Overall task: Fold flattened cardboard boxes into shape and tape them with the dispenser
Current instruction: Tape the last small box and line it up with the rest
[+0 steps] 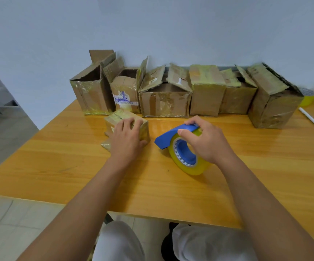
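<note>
You were at the taping step: your left hand (127, 139) lay flat on the small taped cardboard box (127, 122) while your right hand (206, 139) gripped the blue dispenser with its yellow tape roll (182, 147), which next needed bringing onto the box's seam.

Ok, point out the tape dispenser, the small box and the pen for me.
Tape dispenser (185, 156): head view, on the blue hub.
Small box (114, 117): head view, on its taped top.
Pen (312, 120): head view, mid-barrel.

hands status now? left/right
Left hand: open, fingers resting on the small box.
Right hand: gripping the tape dispenser, which stands on the table.
</note>
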`<state>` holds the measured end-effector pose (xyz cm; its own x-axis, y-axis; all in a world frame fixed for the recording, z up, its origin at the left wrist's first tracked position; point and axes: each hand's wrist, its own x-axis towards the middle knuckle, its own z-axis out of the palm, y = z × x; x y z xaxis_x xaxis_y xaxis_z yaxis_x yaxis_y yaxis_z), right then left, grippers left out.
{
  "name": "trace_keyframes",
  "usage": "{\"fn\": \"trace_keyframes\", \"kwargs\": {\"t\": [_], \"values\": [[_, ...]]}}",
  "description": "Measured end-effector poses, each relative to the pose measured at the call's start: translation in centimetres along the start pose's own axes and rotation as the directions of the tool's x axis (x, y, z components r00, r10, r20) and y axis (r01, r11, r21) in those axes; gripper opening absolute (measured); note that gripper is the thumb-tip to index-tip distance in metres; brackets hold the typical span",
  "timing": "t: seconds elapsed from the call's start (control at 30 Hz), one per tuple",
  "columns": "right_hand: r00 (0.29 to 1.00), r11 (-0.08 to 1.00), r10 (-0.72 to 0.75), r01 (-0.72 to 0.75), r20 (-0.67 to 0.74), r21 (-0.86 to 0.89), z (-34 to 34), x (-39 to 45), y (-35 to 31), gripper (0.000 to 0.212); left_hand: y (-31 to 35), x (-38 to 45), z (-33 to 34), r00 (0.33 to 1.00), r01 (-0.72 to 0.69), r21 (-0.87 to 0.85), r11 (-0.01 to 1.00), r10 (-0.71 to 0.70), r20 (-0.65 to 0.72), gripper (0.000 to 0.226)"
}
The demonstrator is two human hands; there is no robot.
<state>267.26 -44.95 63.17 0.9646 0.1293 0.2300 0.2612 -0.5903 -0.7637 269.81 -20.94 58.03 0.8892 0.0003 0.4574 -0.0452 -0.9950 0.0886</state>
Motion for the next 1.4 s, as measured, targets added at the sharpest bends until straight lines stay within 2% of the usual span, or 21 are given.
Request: {"fn": "trace_keyframes", "kwargs": {"t": [0.17,0.27,0.37,0.47,0.67,0.8,0.9,0.97,1.1,1.27,1.4], "values": [[0.999,0.998,0.045,-0.045,-0.022,0.039,-0.2,0.3,0.2,0.019,-0.1,0.4,0.5,1.0,-0.018,0.038,0.999,0.019,-0.023,0.065],[0.998,0.997,0.061,-0.06,-0.033,0.043,-0.3,0.4,0.2,0.019,0.3,0.8,0.7,0.988,0.024,-0.025,0.999,-0.027,-0.154,0.038],[0.998,0.998,0.055,-0.054,-0.032,0.033,-0.3,0.3,0.3,0.019,0.6,1.1,1.1,0.981,0.056,-0.083,0.995,-0.07,-0.182,0.026],[0.999,0.999,0.041,-0.041,-0.021,0.01,-0.1,0.1,0.1,0.019,0.2,0.8,1.3,0.984,0.039,-0.076,0.996,-0.051,-0.17,0.029],[1.0,0.999,0.026,-0.026,-0.015,-0.032,0.4,-0.1,-0.3,0.02,-0.4,0.3,0.7,0.999,-0.016,-0.017,1.0,0.015,-0.036,0.063],[1.0,0.999,0.015,-0.016,-0.016,-0.045,0.7,-0.3,-0.3,0.022,-0.7,0.1,0.3,0.999,-0.047,0.021,0.999,0.046,0.027,0.076],[1.0,0.999,0.013,-0.014,-0.02,-0.042,0.8,-0.5,-0.4,0.021,-0.8,0.1,0.0,0.997,-0.038,-0.014,0.999,0.039,0.066,0.079],[1.0,0.999,0.014,-0.015,-0.024,-0.034,0.7,-0.5,-0.3,0.021,-0.8,0.1,-0.4,0.997,-0.005,-0.069,0.998,0.01,0.074,0.071],[0.999,1.0,0.024,-0.025,-0.033,-0.015,0.6,-0.3,-0.1,0.02,-1.2,-0.3,-0.2,0.999,-0.037,-0.18,0.983,0.038,0.002,0.047],[0.998,1.0,0.025,-0.024,-0.052,0.008,0.4,-0.2,0.3,0.02,-1.1,0.0,-0.2,0.998,-0.031,-0.223,0.974,0.042,0.049,0.043],[0.998,0.999,0.03,-0.028,-0.061,0.031,0.4,-0.4,0.3,0.019,-0.2,0.5,-0.9,1.0,0.002,-0.185,0.983,-0.006,-0.02,0.037]]}}
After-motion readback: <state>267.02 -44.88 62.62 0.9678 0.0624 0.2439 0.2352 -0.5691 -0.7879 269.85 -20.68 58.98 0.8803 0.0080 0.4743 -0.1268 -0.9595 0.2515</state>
